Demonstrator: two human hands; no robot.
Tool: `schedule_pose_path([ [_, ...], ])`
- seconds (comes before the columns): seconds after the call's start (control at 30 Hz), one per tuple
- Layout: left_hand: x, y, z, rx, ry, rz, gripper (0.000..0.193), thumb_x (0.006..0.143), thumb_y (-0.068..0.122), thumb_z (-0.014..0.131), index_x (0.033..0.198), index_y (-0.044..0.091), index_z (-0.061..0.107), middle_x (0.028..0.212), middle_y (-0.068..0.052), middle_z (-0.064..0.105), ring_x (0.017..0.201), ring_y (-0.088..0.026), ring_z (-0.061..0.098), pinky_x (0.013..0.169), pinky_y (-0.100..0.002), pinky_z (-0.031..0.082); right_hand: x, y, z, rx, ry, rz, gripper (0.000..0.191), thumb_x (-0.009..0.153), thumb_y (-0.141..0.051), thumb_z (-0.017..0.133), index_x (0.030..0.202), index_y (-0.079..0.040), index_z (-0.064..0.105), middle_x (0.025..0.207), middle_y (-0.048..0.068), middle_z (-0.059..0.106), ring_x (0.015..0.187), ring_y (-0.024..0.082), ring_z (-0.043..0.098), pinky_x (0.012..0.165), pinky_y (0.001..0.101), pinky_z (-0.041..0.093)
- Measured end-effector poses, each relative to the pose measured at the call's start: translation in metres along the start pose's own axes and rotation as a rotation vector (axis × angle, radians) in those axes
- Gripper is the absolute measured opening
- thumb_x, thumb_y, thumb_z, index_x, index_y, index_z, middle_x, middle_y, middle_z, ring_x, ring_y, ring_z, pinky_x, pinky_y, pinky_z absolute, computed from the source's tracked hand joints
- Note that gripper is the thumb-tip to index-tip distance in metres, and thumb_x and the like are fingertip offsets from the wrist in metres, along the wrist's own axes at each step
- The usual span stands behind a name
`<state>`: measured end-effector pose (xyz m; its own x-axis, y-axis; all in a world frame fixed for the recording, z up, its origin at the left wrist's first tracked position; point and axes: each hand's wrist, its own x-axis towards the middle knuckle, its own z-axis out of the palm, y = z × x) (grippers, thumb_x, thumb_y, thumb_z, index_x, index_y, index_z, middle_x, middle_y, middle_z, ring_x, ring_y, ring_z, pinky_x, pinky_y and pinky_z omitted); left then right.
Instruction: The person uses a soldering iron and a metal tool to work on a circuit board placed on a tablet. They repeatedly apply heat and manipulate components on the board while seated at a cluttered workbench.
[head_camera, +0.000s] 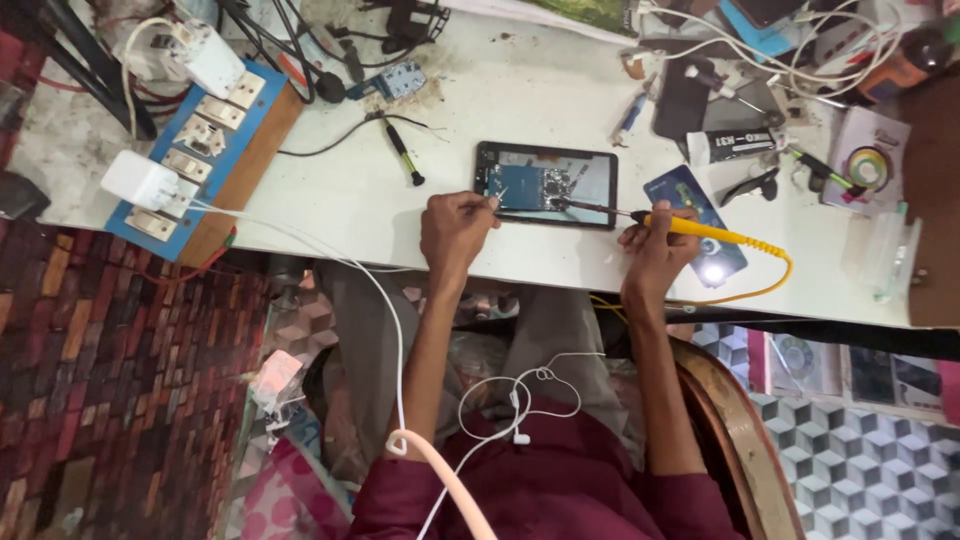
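You're at a white worktable (420, 215), stained and scuffed, w/ its front edge just below both your hands. Past that edge: patterned red-brown floor off to your left, cube-pattern tiles to your right, a curved wooden chair arm (735, 420) by your right elbow.

Your left hand (452, 228) is pinched closed on a thin metal tool, prob. tweezers (497, 199), tip resting on the opened device. Your right hand (655, 250) is closed round the yellow handle of a soldering iron (690, 228); its dark tip reaches the same spot from the other side. Yellow cord loops off right of that hand.

The opened device (546, 184), a black flat phone or tablet w/ a blue circuit board exposed, lies between and just above your two hands.

Just right of your right hand: a phone (695, 225) w/ its light on, partly under the iron. Above left hand: a small black screwdriver (406, 156). Far left of left hand: a blue switchboard (195, 150) on a wooden base, w/ two white chargers plugged in. Up-right beyond right hand: a white tube (735, 145), tangled white cables, a tape roll (868, 168). No clear containers readable; a clear plastic item at far right edge, contents can't tell.

White earphone wire (520, 400) lies on your lap.
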<state>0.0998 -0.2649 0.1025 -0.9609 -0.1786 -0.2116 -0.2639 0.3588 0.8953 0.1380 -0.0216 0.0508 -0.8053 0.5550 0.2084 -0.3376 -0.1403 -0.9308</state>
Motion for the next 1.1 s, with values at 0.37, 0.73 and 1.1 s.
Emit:
schedule_pose_path([
  [0.37, 0.009, -0.015, 0.005, 0.007, 0.015, 0.047, 0.025, 0.086, 0.032, 0.073, 0.087, 0.010, 0.083, 0.072, -0.001, 0.078, 0.066, -0.016, 0.073, 0.066, -0.034, 0.055, 0.003, 0.004, -0.001, 0.034, 0.022, 0.026, 0.029, 0.109, -0.022, 0.062, 0.089, -0.006, 0.048, 0.064, 0.001, 0.047, 0.054, 0.012, 0.048, 0.056, 0.0313, 0.051],
  [0.73, -0.004, 0.012, 0.001, 0.058, -0.006, -0.119, 0.022, 0.087, 0.029, 0.072, 0.091, 0.011, 0.084, 0.071, 0.001, 0.078, 0.065, -0.014, 0.070, 0.068, -0.030, 0.052, 0.006, 0.005, -0.006, 0.038, -0.030, 0.072, 0.018, 0.104, -0.022, 0.060, 0.103, -0.006, 0.052, 0.068, 0.004, 0.055, 0.057, 0.014, 0.055, 0.056, 0.0285, 0.046],
  [1.1, 0.000, 0.008, 0.004, 0.035, 0.011, -0.131, 0.021, 0.086, 0.030, 0.073, 0.091, 0.012, 0.083, 0.072, 0.002, 0.079, 0.066, -0.013, 0.071, 0.068, -0.029, 0.053, 0.008, 0.007, -0.009, 0.121, -0.013, 0.079, 0.019, 0.105, -0.021, 0.062, 0.101, -0.005, 0.052, 0.069, 0.004, 0.053, 0.058, 0.014, 0.054, 0.057, 0.0300, 0.048],
])
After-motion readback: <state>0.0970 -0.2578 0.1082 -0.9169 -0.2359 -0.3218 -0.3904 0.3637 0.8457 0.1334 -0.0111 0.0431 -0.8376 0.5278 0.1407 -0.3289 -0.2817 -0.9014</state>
